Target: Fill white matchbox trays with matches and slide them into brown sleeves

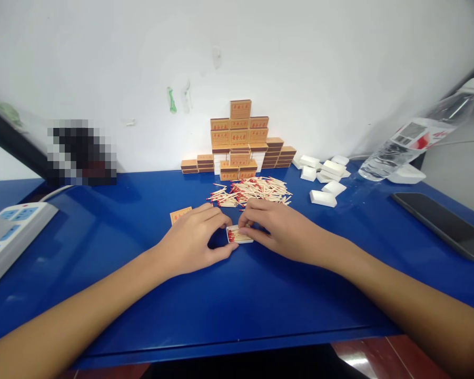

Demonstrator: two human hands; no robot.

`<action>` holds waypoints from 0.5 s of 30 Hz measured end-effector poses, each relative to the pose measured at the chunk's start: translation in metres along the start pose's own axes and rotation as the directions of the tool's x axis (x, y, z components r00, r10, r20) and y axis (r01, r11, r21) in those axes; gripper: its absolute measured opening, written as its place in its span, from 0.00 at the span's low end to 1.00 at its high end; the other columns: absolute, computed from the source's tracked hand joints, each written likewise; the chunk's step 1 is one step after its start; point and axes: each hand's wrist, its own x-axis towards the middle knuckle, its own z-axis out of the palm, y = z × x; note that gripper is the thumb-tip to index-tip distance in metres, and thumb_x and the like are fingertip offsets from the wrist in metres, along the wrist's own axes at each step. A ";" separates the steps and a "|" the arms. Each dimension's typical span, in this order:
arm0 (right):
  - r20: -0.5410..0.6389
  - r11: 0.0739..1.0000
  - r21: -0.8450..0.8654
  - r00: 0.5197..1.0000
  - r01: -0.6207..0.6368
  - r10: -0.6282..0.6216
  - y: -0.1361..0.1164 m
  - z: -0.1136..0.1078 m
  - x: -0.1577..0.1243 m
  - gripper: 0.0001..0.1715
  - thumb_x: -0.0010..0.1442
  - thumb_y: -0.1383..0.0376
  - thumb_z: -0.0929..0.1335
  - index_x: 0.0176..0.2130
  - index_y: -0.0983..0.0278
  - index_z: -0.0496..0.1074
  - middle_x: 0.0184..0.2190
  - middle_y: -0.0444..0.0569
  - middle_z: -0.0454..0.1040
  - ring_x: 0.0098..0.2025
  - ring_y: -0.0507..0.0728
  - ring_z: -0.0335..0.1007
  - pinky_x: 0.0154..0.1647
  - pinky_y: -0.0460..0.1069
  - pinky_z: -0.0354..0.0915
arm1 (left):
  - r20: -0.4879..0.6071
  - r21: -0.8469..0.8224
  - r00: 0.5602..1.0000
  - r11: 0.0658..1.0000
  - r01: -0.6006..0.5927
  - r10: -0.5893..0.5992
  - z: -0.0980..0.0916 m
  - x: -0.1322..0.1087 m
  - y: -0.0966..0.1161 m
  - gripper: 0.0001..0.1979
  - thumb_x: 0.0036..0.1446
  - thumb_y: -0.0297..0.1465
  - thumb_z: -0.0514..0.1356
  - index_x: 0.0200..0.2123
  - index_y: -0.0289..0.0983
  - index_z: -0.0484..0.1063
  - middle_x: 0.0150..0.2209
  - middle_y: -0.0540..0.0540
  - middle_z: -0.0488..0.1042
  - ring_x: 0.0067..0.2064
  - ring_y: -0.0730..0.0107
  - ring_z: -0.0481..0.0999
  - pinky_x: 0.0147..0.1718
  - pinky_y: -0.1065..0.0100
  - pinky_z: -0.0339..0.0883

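Steadily, the left hand (197, 232) pinched the matchbox tray (243, 242) on the blue desk (205, 316); the right hand (278, 226) bunched over its matches (234, 236), grip unclear. Seemingly light, crushable, it looked best held near corners.

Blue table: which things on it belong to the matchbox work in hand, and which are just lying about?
Likely part of the work:
tray in the left hand
matches
orange cover
white trays
stacked boxes

Likely just lying about:
phone
bottle
power strip
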 end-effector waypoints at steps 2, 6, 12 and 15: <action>-0.010 1.000 -0.019 1.000 -0.004 0.003 -0.001 -0.003 -0.001 0.08 0.73 0.63 0.67 0.42 0.63 0.76 0.42 0.50 0.74 0.41 0.56 0.71 0.41 0.51 0.65 | 0.001 0.004 1.000 1.000 0.002 -0.002 0.000 0.000 0.000 0.11 0.63 0.38 0.67 0.42 0.38 0.74 0.40 0.47 0.80 0.42 0.61 0.77 0.42 0.60 0.70; 0.033 0.999 -0.050 0.999 -0.021 0.022 -0.003 -0.007 -0.003 0.06 0.71 0.66 0.68 0.41 0.63 0.76 0.41 0.50 0.74 0.41 0.57 0.72 0.42 0.52 0.64 | 0.005 0.003 1.000 1.000 0.010 -0.010 -0.001 0.000 0.000 0.11 0.63 0.38 0.67 0.41 0.37 0.74 0.40 0.47 0.80 0.42 0.61 0.77 0.43 0.60 0.71; 0.013 0.998 -0.052 1.000 -0.026 0.027 -0.001 -0.002 -0.001 0.08 0.72 0.66 0.67 0.41 0.64 0.75 0.41 0.50 0.74 0.40 0.56 0.71 0.41 0.52 0.63 | 0.010 -0.008 1.000 1.000 0.009 -0.009 0.000 -0.001 0.000 0.11 0.63 0.38 0.67 0.42 0.38 0.74 0.40 0.47 0.79 0.43 0.61 0.78 0.42 0.61 0.70; -0.007 0.999 -0.045 1.000 -0.021 0.021 0.002 0.000 -0.001 0.07 0.72 0.67 0.67 0.40 0.64 0.75 0.41 0.49 0.74 0.40 0.55 0.71 0.40 0.51 0.63 | 0.003 -0.004 1.000 1.000 0.007 -0.007 0.000 -0.001 -0.001 0.11 0.63 0.38 0.67 0.42 0.38 0.74 0.40 0.47 0.80 0.43 0.61 0.78 0.42 0.61 0.70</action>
